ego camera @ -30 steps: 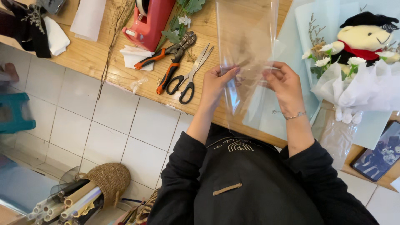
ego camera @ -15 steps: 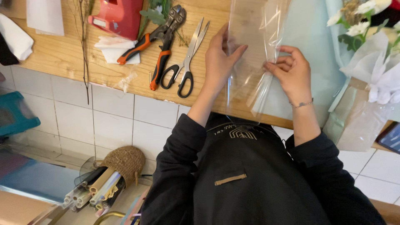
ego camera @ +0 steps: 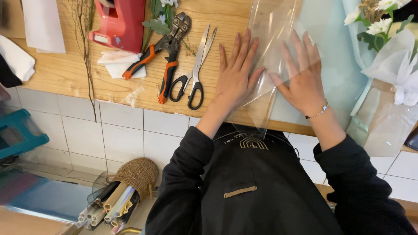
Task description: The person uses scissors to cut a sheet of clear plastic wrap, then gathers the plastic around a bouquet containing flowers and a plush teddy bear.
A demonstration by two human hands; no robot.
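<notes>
On the wooden worktop (ego camera: 65, 78) the clear cellophane sheet (ego camera: 272, 48) lies unfolded; left hand (ego camera: 235, 74) flat beside it; right hand (ego camera: 302, 80) flat beneath its film; neither grips.

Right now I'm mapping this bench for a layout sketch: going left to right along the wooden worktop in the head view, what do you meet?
Dried twig → red tape dispenser → orange-handled cutters → scissors → left hand → clear cellophane sheet → right hand → white flower bouquet.
</notes>
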